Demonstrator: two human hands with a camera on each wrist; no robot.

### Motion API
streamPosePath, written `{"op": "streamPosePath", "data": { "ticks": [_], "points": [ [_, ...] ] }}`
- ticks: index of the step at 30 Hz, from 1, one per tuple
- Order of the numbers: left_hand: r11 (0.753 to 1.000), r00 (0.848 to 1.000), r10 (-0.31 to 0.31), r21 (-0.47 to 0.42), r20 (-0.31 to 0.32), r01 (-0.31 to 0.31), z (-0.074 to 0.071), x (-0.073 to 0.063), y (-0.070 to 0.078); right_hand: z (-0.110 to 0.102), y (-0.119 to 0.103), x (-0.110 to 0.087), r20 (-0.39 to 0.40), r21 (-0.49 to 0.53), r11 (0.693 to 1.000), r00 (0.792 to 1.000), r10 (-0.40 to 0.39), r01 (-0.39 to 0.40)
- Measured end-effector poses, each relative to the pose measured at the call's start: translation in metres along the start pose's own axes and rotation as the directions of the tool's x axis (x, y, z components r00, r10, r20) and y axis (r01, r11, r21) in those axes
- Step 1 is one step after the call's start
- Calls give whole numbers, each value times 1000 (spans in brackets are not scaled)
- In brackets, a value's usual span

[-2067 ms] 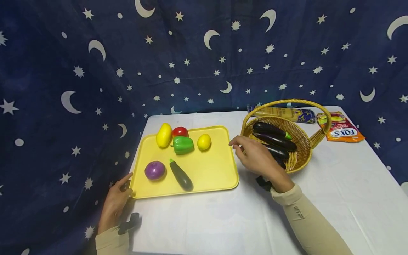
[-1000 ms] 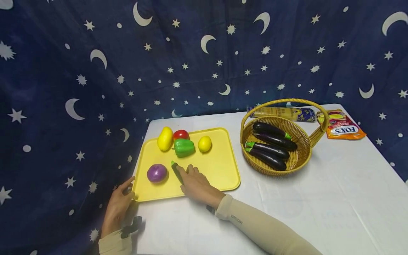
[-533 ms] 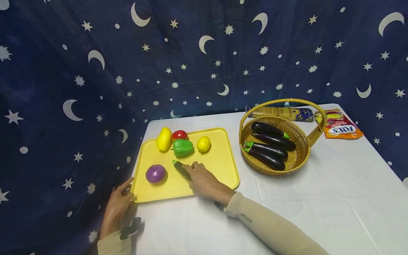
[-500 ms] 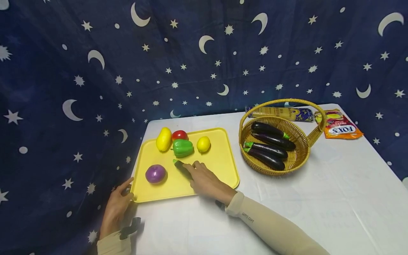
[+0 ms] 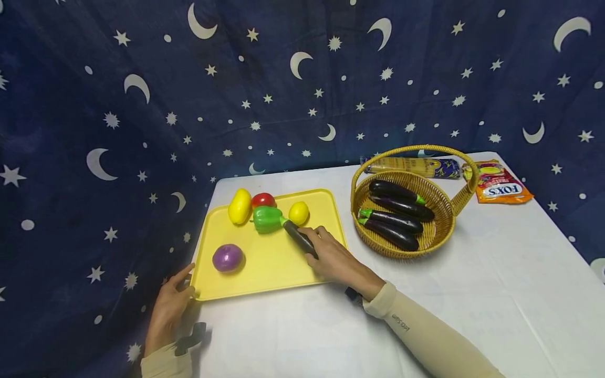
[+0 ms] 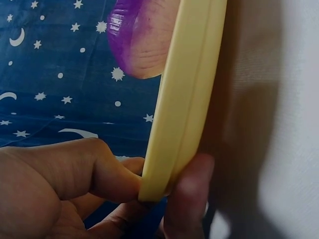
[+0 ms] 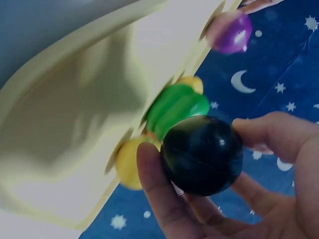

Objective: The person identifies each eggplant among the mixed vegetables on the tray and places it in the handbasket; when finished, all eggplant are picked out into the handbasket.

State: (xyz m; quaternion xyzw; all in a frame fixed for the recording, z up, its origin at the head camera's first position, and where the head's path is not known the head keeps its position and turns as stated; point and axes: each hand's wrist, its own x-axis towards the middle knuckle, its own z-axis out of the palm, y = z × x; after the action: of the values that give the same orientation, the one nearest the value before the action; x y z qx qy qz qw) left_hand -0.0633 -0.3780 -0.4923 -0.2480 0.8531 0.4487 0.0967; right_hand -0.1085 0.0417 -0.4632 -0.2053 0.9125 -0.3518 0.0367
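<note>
My right hand [image 5: 336, 261] grips a dark eggplant [image 5: 300, 237] around its thick end, above the right half of the yellow tray [image 5: 264, 266]. Its green stem end points toward the green bell pepper [image 5: 267, 219] and lemon [image 5: 299, 213]. Seen end-on in the right wrist view, the eggplant [image 7: 202, 155] sits between thumb and fingers, apart from the tray surface. At the tray's near left corner, my left hand [image 5: 170, 303] pinches the rim [image 6: 174, 114], thumb and a finger on opposite sides. A purple onion-like vegetable [image 5: 228, 258] lies near that corner.
A yellow mango [image 5: 240, 206] and a red tomato-like item [image 5: 263, 201] lie at the tray's back left. Right of the tray stands a wicker basket [image 5: 437, 236] with a tall handle and several eggplants. Behind it are a pasta packet [image 5: 416, 166] and a Fox's candy bag [image 5: 503, 185].
My right hand came from beside the basket to the tray, took hold of the eggplant there, lifted it and moved it rightward. The left hand stays at the tray's corner.
</note>
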Motion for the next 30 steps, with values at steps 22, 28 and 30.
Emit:
{"op": "streamPosePath", "data": {
  "ticks": [22,28,30],
  "points": [
    [996,997,-59,-63,40,61,-5,2,8,-162,58,-67,82,-285,933,976,-203,218],
    [994,996,-77,-71,40,79,-2,2,3,-202,75,-74,114,-349,929,989,-89,124],
    [996,998,-66,-59,24,67,-1,1,2,-208,82,-72,117,-370,923,991,-63,102]
  ]
}}
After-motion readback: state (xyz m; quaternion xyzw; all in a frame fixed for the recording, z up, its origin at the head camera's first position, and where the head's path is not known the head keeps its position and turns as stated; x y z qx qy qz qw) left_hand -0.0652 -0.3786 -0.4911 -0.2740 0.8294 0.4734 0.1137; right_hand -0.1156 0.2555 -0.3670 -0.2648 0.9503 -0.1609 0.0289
